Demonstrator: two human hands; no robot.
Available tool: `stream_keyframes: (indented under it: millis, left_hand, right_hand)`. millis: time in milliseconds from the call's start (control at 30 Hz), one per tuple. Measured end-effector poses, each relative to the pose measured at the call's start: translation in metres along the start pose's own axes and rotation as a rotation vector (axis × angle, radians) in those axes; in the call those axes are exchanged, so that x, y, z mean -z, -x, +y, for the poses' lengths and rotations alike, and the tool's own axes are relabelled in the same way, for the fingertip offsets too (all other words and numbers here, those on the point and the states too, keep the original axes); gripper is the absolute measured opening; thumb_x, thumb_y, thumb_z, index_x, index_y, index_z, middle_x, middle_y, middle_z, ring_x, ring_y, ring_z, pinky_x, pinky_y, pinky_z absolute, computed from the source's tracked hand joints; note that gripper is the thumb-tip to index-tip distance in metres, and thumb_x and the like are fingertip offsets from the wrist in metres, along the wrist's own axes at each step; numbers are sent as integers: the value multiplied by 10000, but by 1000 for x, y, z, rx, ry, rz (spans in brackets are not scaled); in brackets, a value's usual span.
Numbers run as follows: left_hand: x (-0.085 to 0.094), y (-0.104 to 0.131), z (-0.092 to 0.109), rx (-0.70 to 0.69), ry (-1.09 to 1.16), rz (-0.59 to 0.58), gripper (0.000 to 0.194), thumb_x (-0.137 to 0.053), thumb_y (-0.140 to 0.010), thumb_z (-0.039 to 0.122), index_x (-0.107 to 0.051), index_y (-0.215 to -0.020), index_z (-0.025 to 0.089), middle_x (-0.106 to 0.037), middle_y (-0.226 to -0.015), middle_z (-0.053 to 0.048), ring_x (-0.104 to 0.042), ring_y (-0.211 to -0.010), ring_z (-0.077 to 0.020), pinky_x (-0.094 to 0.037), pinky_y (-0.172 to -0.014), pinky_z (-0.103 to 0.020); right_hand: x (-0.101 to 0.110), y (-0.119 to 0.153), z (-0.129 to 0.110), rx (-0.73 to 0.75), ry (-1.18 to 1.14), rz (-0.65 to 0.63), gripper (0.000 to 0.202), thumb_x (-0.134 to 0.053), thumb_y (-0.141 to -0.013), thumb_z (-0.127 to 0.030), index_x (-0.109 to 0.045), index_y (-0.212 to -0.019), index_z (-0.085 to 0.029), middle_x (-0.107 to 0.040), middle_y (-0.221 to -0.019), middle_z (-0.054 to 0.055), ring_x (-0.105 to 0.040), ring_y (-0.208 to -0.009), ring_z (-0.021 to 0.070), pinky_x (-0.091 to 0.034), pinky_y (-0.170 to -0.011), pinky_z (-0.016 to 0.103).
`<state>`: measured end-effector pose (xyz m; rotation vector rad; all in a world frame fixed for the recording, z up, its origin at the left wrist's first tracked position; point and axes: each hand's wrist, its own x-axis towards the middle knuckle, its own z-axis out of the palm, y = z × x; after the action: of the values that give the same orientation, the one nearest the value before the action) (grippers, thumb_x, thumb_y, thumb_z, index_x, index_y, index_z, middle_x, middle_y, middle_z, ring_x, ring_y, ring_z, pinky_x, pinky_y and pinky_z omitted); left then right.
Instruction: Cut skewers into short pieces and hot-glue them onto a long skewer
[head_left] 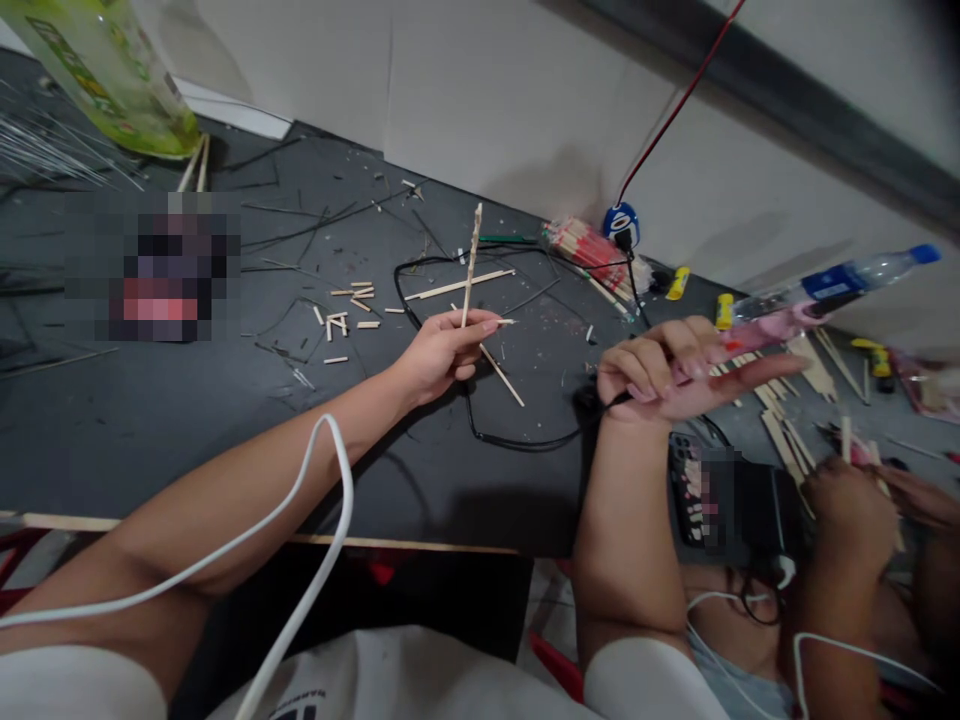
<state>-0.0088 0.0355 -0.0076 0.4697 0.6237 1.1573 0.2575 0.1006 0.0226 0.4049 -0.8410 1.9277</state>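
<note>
My left hand (450, 350) is closed in a pinch round a thin wooden stick (472, 255) that stands nearly upright, its upper part rough and uneven. Another thin stick (504, 376) slants down from under the fingers; whether it is joined to the first I cannot tell. A short pale tip shows beyond the thumb. Over to the right, my right hand (664, 370) is wrapped round a pink tool (772, 328) with a dark end and a black cord (517, 445); its exact kind is unclear. Short cut stick pieces (337, 325) lie left of my left hand.
A bundle of red and pale sticks (589, 250) lies near the wall by a blue plug (621, 225). At upper left stands a green bag (112, 80) beside thin wires (52, 140). A bottle (862, 280), a phone (686, 490) and another person's hands (855, 510) are at right.
</note>
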Motion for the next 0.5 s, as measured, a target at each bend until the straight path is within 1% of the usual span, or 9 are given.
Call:
stream_keyframes:
  millis: [33,67,167,200,267,300,367,433,500]
  left_hand:
    - [0,0,1,-5,16,-4,170,-837,-830,239,-729,-913,138,-286,-565,111,-172,-442,-26,-98,-421,-184]
    - [1,-1,2,-14,35,-6,167,-830,-838,247,-723,-912,142,-268,-556,115,-159,-438,-28,-98,-420,-183]
    - [4,-2,9,-61,98,-18,145,-797,-867,255,-706,-909,150,-227,-545,122,-127,-430,-32,-95,-412,-182]
    - [5,-2,13,-80,118,-25,132,-781,-879,250,-700,-908,150,-224,-547,121,-120,-431,-34,-96,-409,-182]
    - [8,-3,23,-122,155,-25,110,-744,-908,242,-689,-901,147,-228,-556,117,-115,-437,-37,-103,-404,-182]
    - [10,-3,29,-142,170,-17,105,-725,-922,239,-684,-898,145,-230,-561,115,-114,-438,-38,-107,-400,-181]
    - [13,-3,39,-175,193,5,113,-697,-941,241,-678,-887,144,-230,-565,112,-115,-433,-37,-113,-390,-179]
    - [15,-2,47,-197,200,27,129,-683,-952,247,-671,-872,147,-236,-565,108,-125,-423,-35,-119,-383,-179]
    - [16,-2,50,-205,194,46,151,-671,-964,260,-668,-861,150,-240,-564,105,-136,-418,-33,-125,-380,-180]
  right_hand:
    - [1,0,-1,1,-57,34,536,-830,-743,-636,-455,-640,-267,-618,-631,10,-486,-388,109,-462,-392,356]
    - [0,1,-1,24,-104,115,530,-840,-740,-619,-460,-630,-267,-595,-602,1,-436,-366,96,-435,-371,361]
    - [-12,3,5,177,-210,445,486,-823,-801,-581,-500,-647,-252,-552,-561,-15,-304,-355,41,-307,-322,307]
    - [-18,3,7,216,-196,529,469,-808,-831,-561,-505,-661,-248,-545,-557,-20,-281,-359,29,-276,-317,283]
    - [-26,1,10,217,-42,627,444,-798,-857,-514,-496,-684,-238,-522,-559,-43,-251,-365,12,-244,-313,232]
    - [-29,-1,11,177,85,659,434,-806,-847,-496,-493,-696,-235,-498,-557,-62,-239,-367,7,-236,-313,208]
    - [-30,-5,12,27,370,741,425,-847,-789,-453,-495,-710,-230,-444,-546,-92,-242,-374,9,-232,-323,179]
    - [-26,-9,16,-179,625,873,430,-889,-702,-407,-499,-692,-225,-436,-526,-99,-308,-380,20,-273,-338,177]
    - [-19,-10,22,-398,842,1030,401,-899,-642,-378,-532,-691,-225,-489,-513,-86,-412,-394,47,-348,-358,191]
